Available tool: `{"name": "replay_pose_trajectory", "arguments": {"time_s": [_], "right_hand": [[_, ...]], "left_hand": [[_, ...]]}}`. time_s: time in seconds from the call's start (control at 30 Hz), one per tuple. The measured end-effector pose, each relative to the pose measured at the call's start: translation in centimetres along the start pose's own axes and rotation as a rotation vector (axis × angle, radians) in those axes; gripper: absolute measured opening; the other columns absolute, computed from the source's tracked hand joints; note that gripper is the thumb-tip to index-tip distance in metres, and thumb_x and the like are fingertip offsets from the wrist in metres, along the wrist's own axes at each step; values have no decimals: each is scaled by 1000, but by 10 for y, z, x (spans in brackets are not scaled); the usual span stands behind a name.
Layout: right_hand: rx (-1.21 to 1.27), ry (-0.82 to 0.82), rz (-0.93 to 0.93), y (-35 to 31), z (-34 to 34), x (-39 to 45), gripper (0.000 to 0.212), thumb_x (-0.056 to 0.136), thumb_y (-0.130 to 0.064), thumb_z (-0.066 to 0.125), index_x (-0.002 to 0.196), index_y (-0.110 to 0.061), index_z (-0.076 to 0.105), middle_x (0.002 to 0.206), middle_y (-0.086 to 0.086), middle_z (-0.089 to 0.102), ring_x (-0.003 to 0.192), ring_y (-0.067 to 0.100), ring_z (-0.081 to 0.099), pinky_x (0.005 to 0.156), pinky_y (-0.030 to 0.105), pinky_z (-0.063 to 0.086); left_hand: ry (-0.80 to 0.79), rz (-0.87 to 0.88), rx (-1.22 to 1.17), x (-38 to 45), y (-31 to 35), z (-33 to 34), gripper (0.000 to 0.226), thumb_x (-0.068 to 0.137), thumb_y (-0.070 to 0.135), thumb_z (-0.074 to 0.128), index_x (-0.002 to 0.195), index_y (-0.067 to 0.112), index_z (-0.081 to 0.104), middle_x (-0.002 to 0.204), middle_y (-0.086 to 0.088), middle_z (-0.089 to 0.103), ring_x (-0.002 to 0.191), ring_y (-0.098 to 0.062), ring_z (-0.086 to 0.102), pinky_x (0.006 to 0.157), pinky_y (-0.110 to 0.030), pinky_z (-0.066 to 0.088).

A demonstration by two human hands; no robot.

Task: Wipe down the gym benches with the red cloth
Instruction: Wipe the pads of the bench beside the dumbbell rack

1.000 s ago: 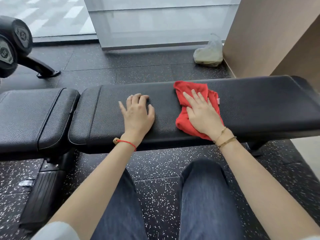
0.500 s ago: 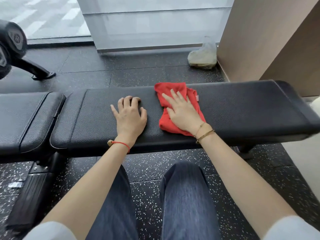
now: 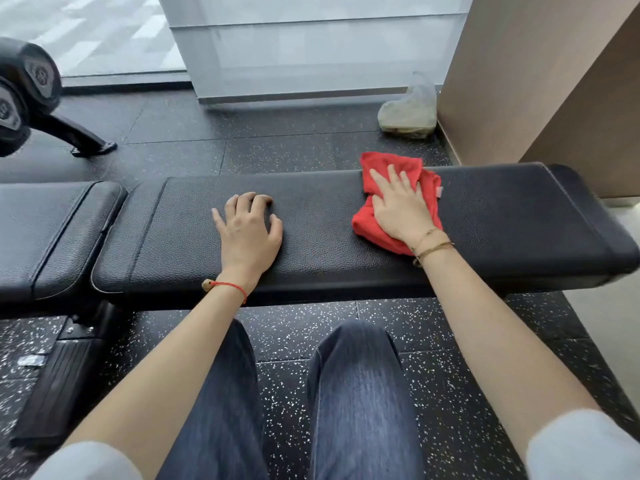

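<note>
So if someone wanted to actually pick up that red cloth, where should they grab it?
Probably at the bunched far corner of the red cloth, which pokes past the bench pad edge, pinched from above. The right hand lies flat over its middle, so that part is covered, and the raised folds offer something to pinch.

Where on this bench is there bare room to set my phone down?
Bare pad lies between the left hand and the cloth, and from the cloth to the bench's right end. The seat pad at left is bare too. The right hand covers the cloth.
</note>
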State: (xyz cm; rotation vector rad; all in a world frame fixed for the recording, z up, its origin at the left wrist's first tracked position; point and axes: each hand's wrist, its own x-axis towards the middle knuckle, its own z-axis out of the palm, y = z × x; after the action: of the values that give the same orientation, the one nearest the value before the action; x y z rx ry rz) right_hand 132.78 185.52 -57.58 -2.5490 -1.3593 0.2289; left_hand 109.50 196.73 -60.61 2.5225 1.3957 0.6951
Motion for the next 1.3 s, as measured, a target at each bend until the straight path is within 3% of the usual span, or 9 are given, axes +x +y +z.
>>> {"name": "replay_pose_trajectory", "arguments": {"time_s": [0.13, 0.27, 0.47, 0.6, 0.7, 0.9, 1.03, 1.13, 1.3], "right_hand": [[34, -37, -189, -33, 12, -11, 55, 99, -29, 36, 152, -30, 20, 162, 6, 8, 150, 26, 6, 121, 46, 2], [38, 13, -274, -21, 17, -46, 56, 98, -26, 39, 151, -31, 24, 162, 2, 13, 150, 22, 11, 121, 43, 5], [57, 98, -87, 47, 1, -65, 53, 98, -25, 40, 150, -31, 27, 161, 3, 17, 149, 22, 14, 121, 43, 7], [51, 143, 140, 96, -18, -44, 52, 100, -25, 35, 151, -27, 26, 161, 9, 15, 149, 28, 13, 121, 45, 7], [29, 121, 245, 95, -23, -12, 54, 100, -29, 32, 152, -27, 22, 162, 10, 11, 149, 31, 11, 121, 47, 3], [23, 18, -24, 16, -2, 12, 55, 98, -31, 36, 152, -29, 22, 162, 6, 11, 149, 27, 10, 121, 46, 5], [65, 31, -152, 10, 9, -27, 54, 98, -29, 39, 150, -32, 26, 162, 2, 14, 149, 23, 11, 122, 45, 6], [78, 68, -113, 44, 5, -56, 53, 98, -28, 38, 150, -35, 26, 161, 0, 15, 150, 20, 11, 122, 43, 6], [55, 161, 120, 117, -17, -71, 52, 99, -26, 37, 150, -31, 27, 161, 5, 16, 149, 25, 13, 122, 43, 6]], "left_hand": [[1, -5, 15, -1, 1, -1, 34, 92, 30, 50, 124, 19, 57, 135, -6, 53, 136, -30, 37, 116, -63, 18], [-17, 1, 19, -2, 2, -3, 36, 95, 29, 49, 128, 18, 56, 139, -5, 51, 138, -29, 35, 118, -62, 16], [-25, 4, 15, -2, 1, -4, 36, 95, 28, 50, 130, 18, 55, 140, -5, 50, 140, -29, 34, 118, -62, 15], [-26, -5, 21, -3, 4, -3, 36, 94, 27, 50, 129, 17, 55, 140, -6, 50, 139, -31, 34, 118, -63, 15], [-32, -11, 35, -2, 6, -3, 36, 94, 27, 50, 128, 17, 55, 140, -7, 49, 139, -31, 34, 117, -63, 15], [-30, -13, 24, -2, 6, -4, 34, 93, 26, 50, 125, 18, 55, 138, -7, 51, 137, -31, 35, 117, -64, 15], [-23, -4, 31, -2, 3, -4, 34, 93, 28, 51, 125, 19, 56, 137, -7, 51, 136, -31, 37, 116, -63, 18], [-29, 0, 42, -2, 3, -4, 34, 93, 28, 51, 126, 19, 55, 137, -7, 51, 136, -32, 37, 116, -63, 18], [-28, 9, 81, -2, 4, -2, 35, 94, 25, 52, 128, 16, 55, 139, -11, 51, 136, -35, 37, 115, -62, 20]]}}
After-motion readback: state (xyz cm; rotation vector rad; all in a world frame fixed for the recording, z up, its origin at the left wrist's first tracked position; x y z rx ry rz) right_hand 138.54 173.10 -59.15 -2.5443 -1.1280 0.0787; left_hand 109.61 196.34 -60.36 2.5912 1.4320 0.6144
